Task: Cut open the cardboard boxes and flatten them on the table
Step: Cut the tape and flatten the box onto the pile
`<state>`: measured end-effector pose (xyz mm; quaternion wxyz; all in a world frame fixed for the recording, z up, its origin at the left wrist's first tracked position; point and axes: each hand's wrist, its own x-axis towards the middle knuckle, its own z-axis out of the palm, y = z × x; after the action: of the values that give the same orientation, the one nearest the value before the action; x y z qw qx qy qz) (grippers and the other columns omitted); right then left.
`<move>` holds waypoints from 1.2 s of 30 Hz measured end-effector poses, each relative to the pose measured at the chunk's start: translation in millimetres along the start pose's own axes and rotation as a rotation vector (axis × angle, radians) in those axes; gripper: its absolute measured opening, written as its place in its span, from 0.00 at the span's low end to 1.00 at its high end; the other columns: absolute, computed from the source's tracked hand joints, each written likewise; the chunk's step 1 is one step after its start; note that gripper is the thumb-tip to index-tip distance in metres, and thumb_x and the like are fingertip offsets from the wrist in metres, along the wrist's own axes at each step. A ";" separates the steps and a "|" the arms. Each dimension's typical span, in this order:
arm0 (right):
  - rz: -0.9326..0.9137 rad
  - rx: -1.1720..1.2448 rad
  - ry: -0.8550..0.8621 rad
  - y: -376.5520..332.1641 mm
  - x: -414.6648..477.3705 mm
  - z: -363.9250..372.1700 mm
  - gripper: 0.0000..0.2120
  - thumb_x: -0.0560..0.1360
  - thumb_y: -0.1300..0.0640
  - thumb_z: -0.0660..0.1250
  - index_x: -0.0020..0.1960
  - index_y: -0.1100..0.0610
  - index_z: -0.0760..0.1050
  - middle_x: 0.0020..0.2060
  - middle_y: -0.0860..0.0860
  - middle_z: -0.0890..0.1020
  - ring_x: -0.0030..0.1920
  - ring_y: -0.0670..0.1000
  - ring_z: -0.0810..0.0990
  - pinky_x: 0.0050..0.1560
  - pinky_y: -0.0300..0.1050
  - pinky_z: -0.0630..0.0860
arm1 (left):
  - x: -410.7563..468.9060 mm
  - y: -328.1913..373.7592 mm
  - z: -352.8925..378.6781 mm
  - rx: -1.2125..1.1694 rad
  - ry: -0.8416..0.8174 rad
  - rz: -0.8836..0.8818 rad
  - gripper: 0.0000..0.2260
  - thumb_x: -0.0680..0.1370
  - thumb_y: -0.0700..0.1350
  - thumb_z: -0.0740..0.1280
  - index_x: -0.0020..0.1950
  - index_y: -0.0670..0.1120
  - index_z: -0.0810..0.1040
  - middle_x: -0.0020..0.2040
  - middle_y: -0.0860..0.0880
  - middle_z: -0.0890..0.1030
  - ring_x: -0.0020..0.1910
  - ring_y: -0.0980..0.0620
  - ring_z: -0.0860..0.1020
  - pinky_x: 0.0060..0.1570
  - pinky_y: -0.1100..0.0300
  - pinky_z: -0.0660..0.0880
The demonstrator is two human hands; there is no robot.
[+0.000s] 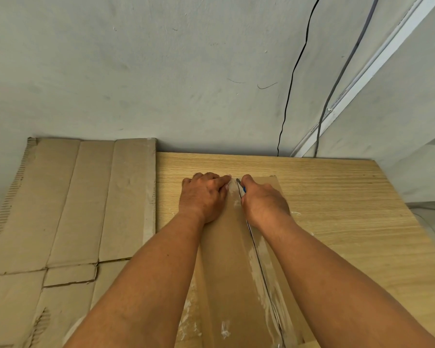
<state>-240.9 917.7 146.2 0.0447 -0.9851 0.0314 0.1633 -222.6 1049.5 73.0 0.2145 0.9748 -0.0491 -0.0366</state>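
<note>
My left hand [204, 197] lies on the far end of the box [226, 259], fingers [221, 183] laid out and pressing the cardboard. My right hand [264, 202] is curled round a cutter [240, 188], whose blade sits at the far end of the taped seam [261, 267]. The two hands are just beside each other, and both forearms cross the box and hide much of it.

The box lies on the table [337, 197]. Its long axis runs from me towards the wall [161, 71], and the seam follows it, leaning left as it goes away.

Flattened cardboard [73, 209] covers the left side, its edge just beside the box. Behind the table a black cable [293, 79], a grey cable [337, 84] and white trunking [377, 59] run down the wall.
</note>
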 end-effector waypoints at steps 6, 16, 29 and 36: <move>-0.012 -0.062 -0.049 -7.3 -7.0 -3.7 0.22 0.82 0.59 0.53 0.74 0.44 0.60 0.58 0.57 0.75 0.57 0.61 0.77 0.51 0.54 0.77 | -0.2 0.5 -0.5 0.004 -0.009 -0.005 0.19 0.84 0.59 0.52 0.75 0.61 0.68 0.71 0.54 0.74 0.69 0.47 0.70 0.66 0.46 0.65; 0.007 -0.088 -0.108 -9.2 -7.2 -11.7 0.25 0.81 0.61 0.57 0.75 0.45 0.61 0.59 0.57 0.75 0.58 0.60 0.77 0.55 0.55 0.79 | -1.1 1.2 -0.6 0.028 -0.011 0.000 0.20 0.85 0.59 0.51 0.76 0.61 0.68 0.72 0.54 0.73 0.70 0.47 0.69 0.67 0.46 0.65; 0.038 -0.195 -0.373 14.5 -55.1 7.5 0.23 0.77 0.64 0.63 0.69 0.49 0.69 0.59 0.54 0.75 0.57 0.58 0.78 0.58 0.54 0.79 | -1.2 3.1 0.6 0.042 -0.017 -0.018 0.19 0.85 0.58 0.51 0.76 0.61 0.67 0.71 0.54 0.74 0.69 0.47 0.69 0.66 0.47 0.65; -0.044 -0.192 -0.462 51.3 -143.9 20.5 0.18 0.80 0.63 0.55 0.68 0.52 0.66 0.58 0.57 0.76 0.59 0.59 0.77 0.53 0.51 0.74 | -1.8 4.0 0.7 0.027 -0.015 -0.021 0.19 0.85 0.58 0.52 0.75 0.62 0.68 0.71 0.53 0.74 0.69 0.46 0.69 0.66 0.46 0.64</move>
<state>-387.4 875.5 169.6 -0.0395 -0.9217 -0.0168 0.3854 -224.8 1045.8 74.2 0.2006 0.9778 -0.0409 -0.0456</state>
